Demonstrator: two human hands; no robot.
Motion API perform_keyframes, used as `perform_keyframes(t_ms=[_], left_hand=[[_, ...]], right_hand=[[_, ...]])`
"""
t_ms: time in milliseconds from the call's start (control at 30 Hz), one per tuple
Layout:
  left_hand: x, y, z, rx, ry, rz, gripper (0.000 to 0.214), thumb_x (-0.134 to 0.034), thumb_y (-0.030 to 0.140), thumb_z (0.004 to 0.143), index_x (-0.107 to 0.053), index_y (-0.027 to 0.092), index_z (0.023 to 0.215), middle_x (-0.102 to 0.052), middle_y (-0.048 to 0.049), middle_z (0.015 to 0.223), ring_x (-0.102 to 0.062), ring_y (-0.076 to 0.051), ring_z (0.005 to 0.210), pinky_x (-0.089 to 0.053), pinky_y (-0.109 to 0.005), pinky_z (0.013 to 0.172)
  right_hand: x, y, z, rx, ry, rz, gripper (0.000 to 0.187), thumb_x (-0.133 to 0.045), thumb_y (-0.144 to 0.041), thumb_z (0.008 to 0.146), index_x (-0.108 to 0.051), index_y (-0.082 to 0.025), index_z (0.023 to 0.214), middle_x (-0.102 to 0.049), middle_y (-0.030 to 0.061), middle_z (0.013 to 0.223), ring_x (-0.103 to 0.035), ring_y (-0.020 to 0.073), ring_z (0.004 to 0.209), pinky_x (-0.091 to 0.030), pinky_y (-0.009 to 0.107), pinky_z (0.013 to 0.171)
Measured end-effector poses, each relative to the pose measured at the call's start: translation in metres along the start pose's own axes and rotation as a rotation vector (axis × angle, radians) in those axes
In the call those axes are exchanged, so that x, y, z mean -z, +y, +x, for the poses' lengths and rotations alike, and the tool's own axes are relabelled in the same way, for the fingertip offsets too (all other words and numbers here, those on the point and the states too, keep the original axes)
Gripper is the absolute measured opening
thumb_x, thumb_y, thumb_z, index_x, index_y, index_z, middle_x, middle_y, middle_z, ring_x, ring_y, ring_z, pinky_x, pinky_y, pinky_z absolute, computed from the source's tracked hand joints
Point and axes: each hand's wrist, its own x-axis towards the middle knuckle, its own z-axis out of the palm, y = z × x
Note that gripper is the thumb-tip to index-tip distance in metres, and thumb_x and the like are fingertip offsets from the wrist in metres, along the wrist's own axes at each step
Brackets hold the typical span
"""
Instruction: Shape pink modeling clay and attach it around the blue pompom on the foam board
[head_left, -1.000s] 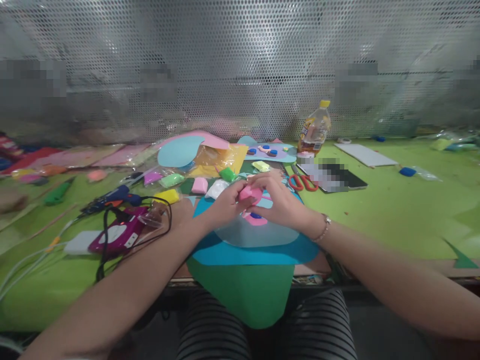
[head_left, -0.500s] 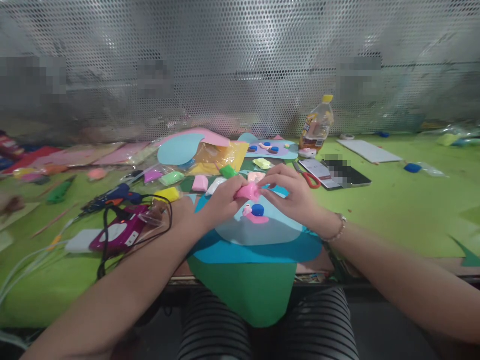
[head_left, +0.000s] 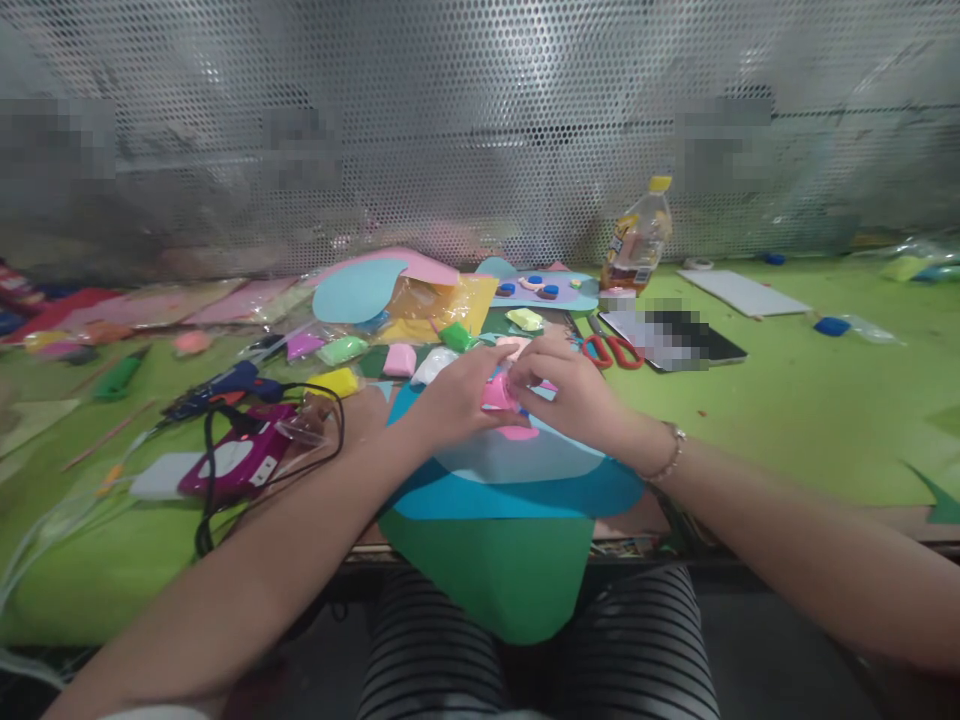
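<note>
A small packet of pink modelling clay (head_left: 496,392) is held between the thumb and fingers of my left hand (head_left: 457,398). Curled against the packet's right end are the fingers of my right hand (head_left: 564,388), closed in a pinch; what lies inside the pinch is mostly hidden. Below both hands lies a layered paper piece, with a light blue shape on a darker blue sheet (head_left: 517,500) and a green sheet (head_left: 495,570) hanging over the table edge. A flat pink patch (head_left: 519,433) shows on the light blue paper, partly covered by my hands.
Clay packets, such as a yellow one (head_left: 334,382) and a green one (head_left: 457,337), lie behind and left. Left are a glue gun (head_left: 225,388) and a purple power strip (head_left: 240,460) with cables. Right are red-handled scissors (head_left: 613,351), a phone (head_left: 694,338) and a bottle (head_left: 639,240).
My left hand has opened its grip wider around the pink clay packet and come slightly lower. My right fingers have curled in at its end. The blue clay piece below is now covered.
</note>
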Motion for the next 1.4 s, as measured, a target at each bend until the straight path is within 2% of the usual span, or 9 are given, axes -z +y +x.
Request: perform_keyframes(t_ms=[167, 333, 400, 533, 633, 733, 933, 1200, 1400], left_hand=[[0.001, 0.002, 0.001, 0.042, 0.044, -0.002, 0.045, -0.052, 0.057, 0.078, -0.057, 0.017, 0.098, -0.065, -0.0077, 0.095, -0.059, -0.021, 0.088, -0.044, -0.033, 0.08], [0.008, -0.004, 0.002, 0.254, 0.156, -0.07, 0.035, -0.037, 0.045, 0.088, -0.058, 0.017, 0.081, -0.063, -0.0016, 0.076, -0.056, -0.014, 0.072, -0.044, -0.027, 0.07], [0.011, -0.012, 0.003, 0.309, 0.181, -0.017, 0.034, -0.041, 0.045, 0.086, -0.058, 0.017, 0.077, -0.062, -0.0019, 0.074, -0.056, -0.015, 0.071, -0.042, -0.027, 0.068], [0.012, -0.029, 0.004, 0.406, 0.186, 0.146, 0.034, -0.045, 0.048, 0.084, -0.061, 0.018, 0.083, -0.063, -0.0042, 0.077, -0.056, -0.018, 0.073, -0.039, -0.029, 0.067], [0.01, -0.035, 0.005, 0.454, 0.154, 0.199, 0.038, -0.046, 0.052, 0.082, -0.062, 0.018, 0.083, -0.063, -0.0055, 0.075, -0.057, -0.019, 0.072, -0.038, -0.029, 0.064], [0.009, -0.035, 0.005, 0.476, 0.148, 0.2, 0.04, -0.045, 0.053, 0.083, -0.062, 0.018, 0.084, -0.064, -0.0061, 0.076, -0.057, -0.02, 0.072, -0.038, -0.029, 0.064], [0.009, -0.035, 0.005, 0.464, 0.094, 0.173, 0.042, -0.041, 0.055, 0.083, -0.059, 0.018, 0.08, -0.061, -0.0048, 0.072, -0.055, -0.019, 0.069, -0.036, -0.029, 0.062], [0.008, -0.035, 0.006, 0.494, 0.072, 0.194, 0.039, -0.043, 0.055, 0.082, -0.055, 0.019, 0.075, -0.059, -0.0039, 0.07, -0.054, -0.019, 0.069, -0.033, -0.029, 0.059], [0.009, -0.031, 0.006, 0.499, 0.041, 0.205, 0.04, -0.042, 0.056, 0.082, -0.053, 0.019, 0.073, -0.058, -0.004, 0.069, -0.053, -0.019, 0.067, -0.031, -0.028, 0.058]], right_hand=[[-0.002, 0.0, 0.003, -0.089, -0.015, 0.09, 0.01, -0.055, -0.016, 0.083, -0.06, -0.018, 0.075, -0.053, 0.0003, 0.069, -0.051, 0.012, 0.069, -0.043, 0.027, 0.063], [0.012, 0.004, 0.007, -0.532, 0.158, 0.32, 0.018, -0.05, -0.03, 0.087, -0.052, -0.018, 0.074, -0.054, -0.0011, 0.065, -0.052, 0.0105, 0.059, -0.044, 0.027, 0.057], [0.018, 0.007, 0.006, -0.616, 0.152, 0.367, 0.019, -0.052, -0.034, 0.086, -0.053, -0.018, 0.075, -0.056, -0.0002, 0.068, -0.054, 0.0107, 0.062, -0.046, 0.027, 0.06], [0.016, 0.009, -0.001, -0.617, -0.141, 0.467, 0.018, -0.057, -0.033, 0.082, -0.055, -0.017, 0.075, -0.058, 0.0007, 0.07, -0.055, 0.0108, 0.065, -0.048, 0.027, 0.062], [0.008, 0.009, -0.005, -0.621, -0.231, 0.573, 0.016, -0.055, -0.032, 0.084, -0.056, -0.017, 0.08, -0.058, 0.0006, 0.073, -0.057, 0.0106, 0.068, -0.048, 0.026, 0.064], [0.006, 0.008, -0.005, -0.636, -0.257, 0.629, 0.014, -0.054, -0.03, 0.084, -0.058, -0.017, 0.086, -0.06, 0.0011, 0.077, -0.059, 0.0107, 0.071, -0.049, 0.026, 0.066], [0.012, 0.003, 0.0, -0.707, -0.26, 0.647, 0.02, -0.06, -0.035, 0.079, -0.059, -0.015, 0.076, -0.061, 0.0004, 0.067, -0.058, 0.0093, 0.061, -0.05, 0.026, 0.063], [0.013, 0.005, -0.001, -0.782, -0.207, 0.724, 0.03, -0.06, -0.044, 0.079, -0.062, -0.014, 0.076, -0.062, 0.0007, 0.067, -0.056, 0.0069, 0.055, -0.048, 0.023, 0.057], [0.015, -0.001, 0.002, -0.815, -0.207, 0.618, 0.036, -0.058, -0.042, 0.082, -0.06, -0.014, 0.059, -0.056, -0.0016, 0.049, -0.051, 0.0053, 0.044, -0.042, 0.02, 0.046]])
